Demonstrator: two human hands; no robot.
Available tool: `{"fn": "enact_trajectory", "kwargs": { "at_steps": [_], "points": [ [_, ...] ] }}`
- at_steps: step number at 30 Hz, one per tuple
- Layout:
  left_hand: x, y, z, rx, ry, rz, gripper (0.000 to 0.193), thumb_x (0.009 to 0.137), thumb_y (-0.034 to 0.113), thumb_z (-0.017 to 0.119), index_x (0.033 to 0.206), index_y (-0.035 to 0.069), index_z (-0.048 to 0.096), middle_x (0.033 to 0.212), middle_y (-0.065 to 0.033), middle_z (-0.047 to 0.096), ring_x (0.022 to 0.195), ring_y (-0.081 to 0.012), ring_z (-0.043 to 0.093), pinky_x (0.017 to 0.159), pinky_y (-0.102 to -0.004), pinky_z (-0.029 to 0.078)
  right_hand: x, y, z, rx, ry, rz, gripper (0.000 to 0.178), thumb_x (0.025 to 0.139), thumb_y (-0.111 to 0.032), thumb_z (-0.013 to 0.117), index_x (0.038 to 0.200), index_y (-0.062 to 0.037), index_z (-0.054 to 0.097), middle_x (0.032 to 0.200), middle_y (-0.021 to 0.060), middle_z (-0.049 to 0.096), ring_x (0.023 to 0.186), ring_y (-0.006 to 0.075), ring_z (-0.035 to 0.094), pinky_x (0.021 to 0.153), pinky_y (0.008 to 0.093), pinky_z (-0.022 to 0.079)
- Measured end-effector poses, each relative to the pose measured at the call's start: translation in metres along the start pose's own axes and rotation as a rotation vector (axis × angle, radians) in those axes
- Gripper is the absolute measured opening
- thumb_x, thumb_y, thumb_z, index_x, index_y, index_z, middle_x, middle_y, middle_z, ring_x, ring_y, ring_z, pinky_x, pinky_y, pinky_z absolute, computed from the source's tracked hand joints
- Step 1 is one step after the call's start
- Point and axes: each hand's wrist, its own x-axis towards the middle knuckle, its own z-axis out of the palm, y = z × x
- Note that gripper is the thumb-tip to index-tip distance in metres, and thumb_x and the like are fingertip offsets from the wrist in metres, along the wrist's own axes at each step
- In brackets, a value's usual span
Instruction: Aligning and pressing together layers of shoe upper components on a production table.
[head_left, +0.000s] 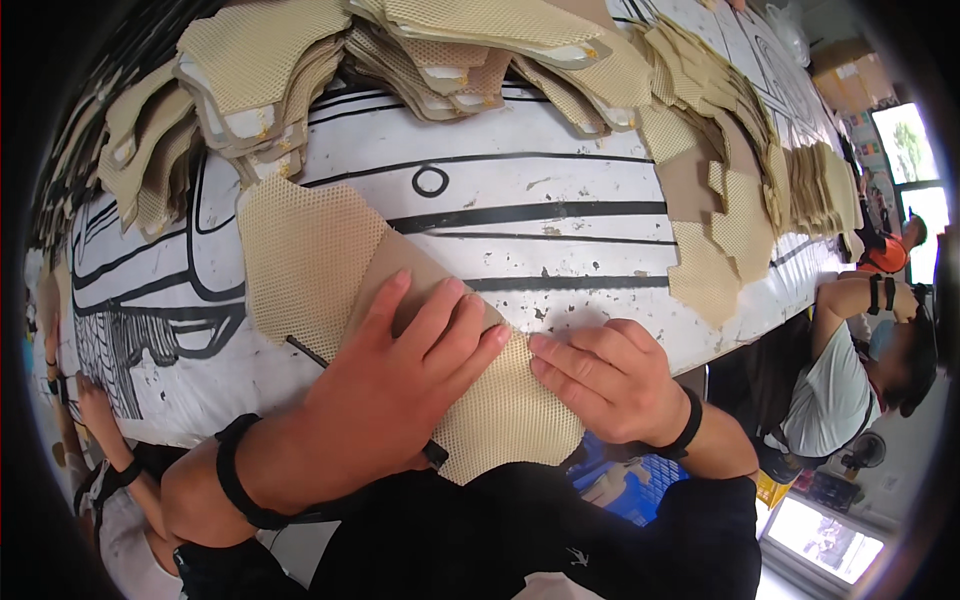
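Note:
A beige mesh fabric piece (310, 250) with a smooth brown band (400, 265) across its middle lies slantwise over the table edge. My left hand (400, 360) rests on the band, fingers stretched and slightly spread over it. With thumb and fingers closed together, my right hand (610, 380) pinches the piece's right edge near the end of the band. The lower mesh part (510, 420) hangs toward my body. A thin black stick (306, 350) pokes out beside my left hand; the rest of it is hidden.
Stacks of similar mesh pieces (260, 60) line the table's far side, with more piles (715, 150) at the right. The white table (560, 260) bears black line drawings. Below sits a blue crate (640, 480). People work at the left and right (830, 380).

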Motion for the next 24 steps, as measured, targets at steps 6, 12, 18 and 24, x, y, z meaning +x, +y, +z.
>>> {"fn": "enact_trajectory", "kwargs": {
  "at_steps": [6, 12, 18, 24],
  "points": [
    [0.0, 0.006, 0.005, 0.039, 0.045, -0.01, 0.112, 0.056, 0.046, 0.093, 0.154, 0.009, 0.052, 0.148, -0.0201, 0.049, 0.144, -0.0391, 0.042, 0.119, -0.0645, 0.029, 0.001, -0.006, -0.011, -0.034, -0.086, 0.004, 0.034, 0.074, -0.01, 0.069, 0.105, 0.0021, 0.075, 0.114, 0.0123, 0.075, 0.099, 0.0269, 0.069, 0.076, 0.0386, 0.056],
    [-0.012, 0.002, 0.012, -0.004, 0.054, 0.039, 0.112, 0.061, 0.045, 0.093, 0.157, 0.009, 0.048, 0.158, -0.0238, 0.045, 0.153, -0.0418, 0.033, 0.123, -0.0646, 0.025, -0.013, -0.008, -0.017, 0.405, -0.084, 0.155, 0.063, 0.081, -0.037, 0.078, 0.127, 0.0047, 0.069, 0.135, 0.0206, 0.068, 0.133, 0.0416, 0.06, 0.11, 0.0559, 0.048],
    [-0.035, 0.014, 0.021, -0.015, 0.112, 0.115, 0.109, 0.066, 0.058, 0.088, 0.152, 0.002, 0.052, 0.16, -0.0219, 0.045, 0.153, -0.0375, 0.036, 0.126, -0.059, 0.021, -0.017, -0.055, -0.017, 0.147, -0.363, 0.17, 0.104, 0.084, -0.074, 0.069, 0.149, 0.0055, 0.051, 0.157, 0.0252, 0.05, 0.151, 0.0434, 0.041, 0.125, 0.0613, 0.026],
    [-0.05, 0.031, 0.033, -0.128, 0.259, 0.116, 0.1, 0.072, 0.071, 0.08, 0.136, -0.003, 0.062, 0.149, -0.0232, 0.054, 0.144, -0.0395, 0.046, 0.123, -0.0586, 0.028, -0.011, -0.059, -0.006, 0.12, -0.279, 0.186, 0.114, 0.08, -0.079, 0.067, 0.148, 0.0099, 0.048, 0.158, 0.0315, 0.044, 0.152, 0.0465, 0.038, 0.126, 0.0614, 0.025]
  ]
}}
